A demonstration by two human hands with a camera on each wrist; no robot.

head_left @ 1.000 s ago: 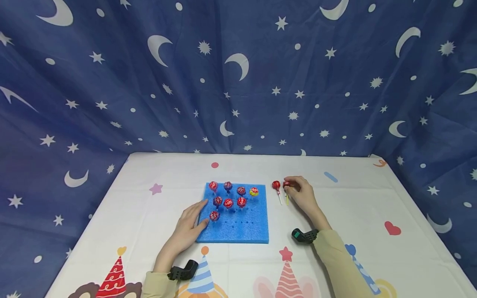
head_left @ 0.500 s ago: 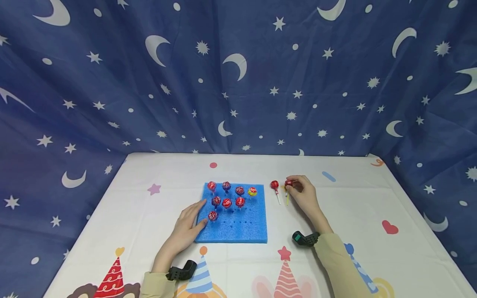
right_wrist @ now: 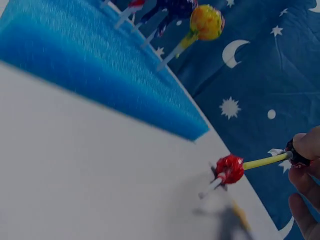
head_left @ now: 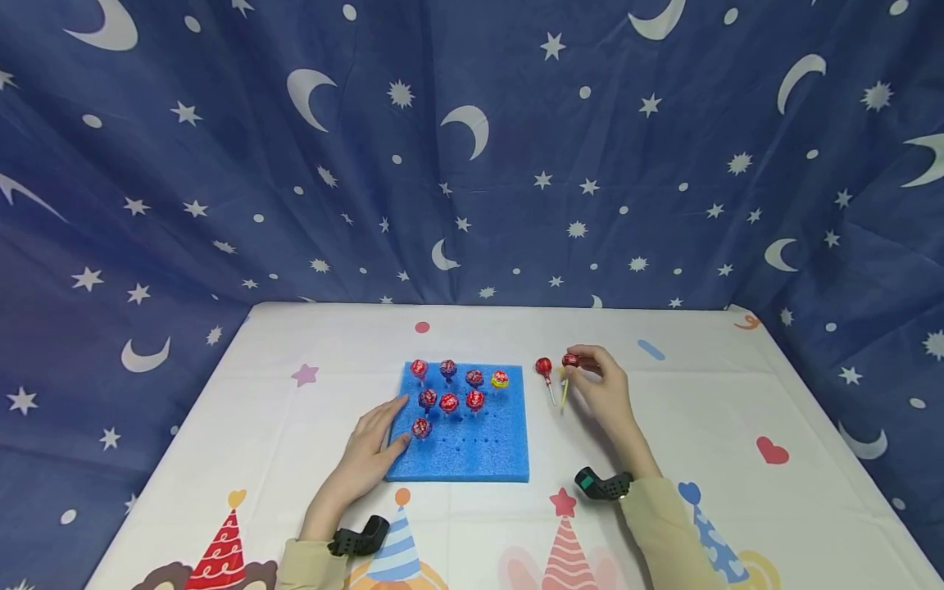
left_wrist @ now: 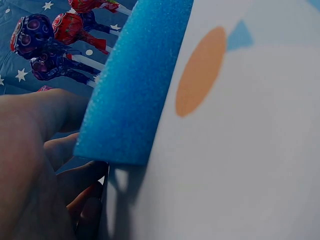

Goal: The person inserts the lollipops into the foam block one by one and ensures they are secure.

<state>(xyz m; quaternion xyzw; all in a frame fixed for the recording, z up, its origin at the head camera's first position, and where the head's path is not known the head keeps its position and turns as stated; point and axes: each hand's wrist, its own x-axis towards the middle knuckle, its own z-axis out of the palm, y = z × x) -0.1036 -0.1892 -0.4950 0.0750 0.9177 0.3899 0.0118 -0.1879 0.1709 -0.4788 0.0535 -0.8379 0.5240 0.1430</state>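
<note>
My right hand (head_left: 606, 392) pinches a dark red lollipop (head_left: 570, 360) by its wrapped head, thumb and finger on either side. The yellow stick (right_wrist: 265, 161) of this lollipop points down and toward me in the head view. Just left of it, a red lollipop (head_left: 543, 366) with a white stick lies on the table. My left hand (head_left: 370, 447) rests against the left edge of a blue foam block (head_left: 479, 463), fingers extended and thumb near the front. Several lollipops stand in the block, among them a yellow-and-red one (head_left: 500, 379) at the back right.
Small holes (head_left: 475, 441) dot the block's front and right parts. A white patterned cloth (head_left: 265, 426) covers the table. Behind it hangs a dark blue curtain (head_left: 516, 246) with moons and stars. Each wrist wears a black camera, such as the right wrist camera (head_left: 601, 483).
My right hand has taken the dark red lollipop and raised it slightly, its yellow stick now tilting the other way. My left hand stays at the foam block.
</note>
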